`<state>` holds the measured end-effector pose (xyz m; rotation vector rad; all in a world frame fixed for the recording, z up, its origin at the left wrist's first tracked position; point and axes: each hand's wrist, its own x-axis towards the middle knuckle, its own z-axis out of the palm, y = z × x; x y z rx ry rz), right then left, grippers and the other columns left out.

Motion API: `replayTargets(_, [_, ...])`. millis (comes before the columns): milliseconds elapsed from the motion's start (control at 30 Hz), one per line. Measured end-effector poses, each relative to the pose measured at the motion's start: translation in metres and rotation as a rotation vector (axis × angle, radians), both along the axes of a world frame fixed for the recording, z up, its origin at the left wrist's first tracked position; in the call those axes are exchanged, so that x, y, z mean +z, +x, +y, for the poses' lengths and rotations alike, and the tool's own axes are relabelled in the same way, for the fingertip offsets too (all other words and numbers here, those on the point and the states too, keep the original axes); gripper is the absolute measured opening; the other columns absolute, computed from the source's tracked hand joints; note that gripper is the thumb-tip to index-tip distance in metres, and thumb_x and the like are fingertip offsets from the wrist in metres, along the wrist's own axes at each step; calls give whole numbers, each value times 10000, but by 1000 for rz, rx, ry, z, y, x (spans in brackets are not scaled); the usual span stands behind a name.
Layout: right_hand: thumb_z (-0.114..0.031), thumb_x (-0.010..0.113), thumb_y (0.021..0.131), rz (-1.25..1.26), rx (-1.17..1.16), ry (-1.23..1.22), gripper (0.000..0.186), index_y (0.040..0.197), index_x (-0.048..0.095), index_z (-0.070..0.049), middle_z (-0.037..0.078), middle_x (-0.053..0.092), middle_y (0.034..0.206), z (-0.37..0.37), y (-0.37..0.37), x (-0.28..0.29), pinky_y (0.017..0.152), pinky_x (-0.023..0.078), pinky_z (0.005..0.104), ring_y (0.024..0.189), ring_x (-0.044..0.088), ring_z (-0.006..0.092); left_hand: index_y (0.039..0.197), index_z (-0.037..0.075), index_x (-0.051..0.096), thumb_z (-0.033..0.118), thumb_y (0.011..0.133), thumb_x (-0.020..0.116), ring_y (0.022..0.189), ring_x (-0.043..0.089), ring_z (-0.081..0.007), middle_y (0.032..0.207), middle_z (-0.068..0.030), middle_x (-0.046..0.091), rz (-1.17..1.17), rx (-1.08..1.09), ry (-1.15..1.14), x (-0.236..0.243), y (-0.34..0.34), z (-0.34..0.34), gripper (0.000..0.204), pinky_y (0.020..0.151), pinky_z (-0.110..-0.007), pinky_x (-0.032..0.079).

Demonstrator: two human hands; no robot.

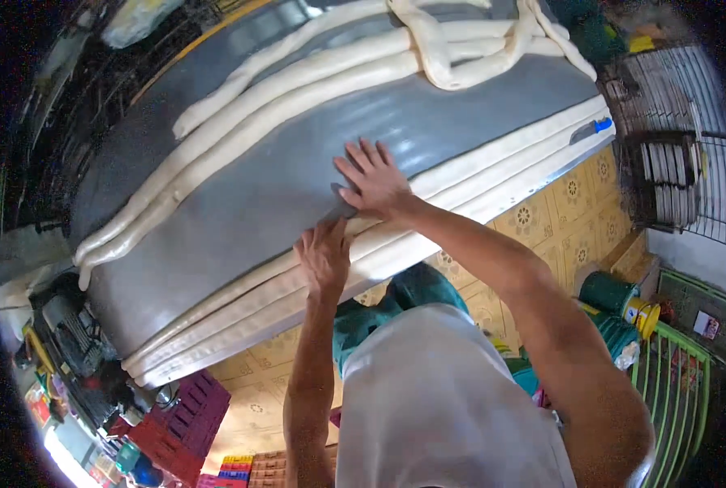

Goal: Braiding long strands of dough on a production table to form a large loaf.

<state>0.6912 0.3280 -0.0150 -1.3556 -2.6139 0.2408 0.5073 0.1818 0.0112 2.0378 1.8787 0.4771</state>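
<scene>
From the head camera, the right hand (373,183) lies flat, fingers spread, on the grey table (241,203); the left hand (324,256) curls over the near dough ropes (298,281), perhaps gripping. Pressing unevenly could tear them. Coloured crates (182,423) below look empty.

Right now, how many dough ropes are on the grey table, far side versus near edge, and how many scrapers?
Far-side dough ropes: 3
Near-edge dough ropes: 3
Blue-handled scraper: 1
Total: 7, on the grey table
</scene>
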Motion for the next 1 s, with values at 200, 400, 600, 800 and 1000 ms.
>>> replayTargets(200, [-495,587,1023,4,64,-14,650,1593,489,-198,184,434,1647,-15,-35,-3,1269,286,647,1520,389,484,1319,241,781,341,950,771,1187,600,-347,1342,-63,709,-25,100,-20,-1,-53,-21,383,1017,-528,440])
replayTargets(400, [-497,572,1035,-33,-78,37,646,1589,487,-177,188,397,1660,-32,-68,-1,1269,264,662,1552,339,480,1398,239,727,290,965,739,1139,626,-339,1272,-57,706,29,140,-129,-4,-87,-30,436,984,-548,455])
replayTargets(600, [-625,512,1039,63,-82,-28,736,1624,430,-185,207,373,1653,-49,-99,-2,1255,230,727,1549,317,540,1361,249,742,293,988,703,1165,614,-359,1291,-68,694,61,104,-104,-7,-113,-44,378,1004,-562,455])
replayTargets(800, [-555,565,1040,146,116,-25,659,1558,500,-154,206,415,1604,-58,-135,2,1247,246,734,1519,352,529,1373,189,721,249,887,849,1162,609,-363,1297,-77,686,126,172,-125,-14,-139,-58,506,1007,-570,461])
replayTargets(1000, [-537,600,1034,-50,-58,-2,663,1562,494,-150,225,435,1587,-68,-165,11,1264,254,703,1518,350,548,1361,175,726,265,919,813,1113,609,-372,1257,-90,687,38,83,52,-16,-171,-70,460,973,-556,470])
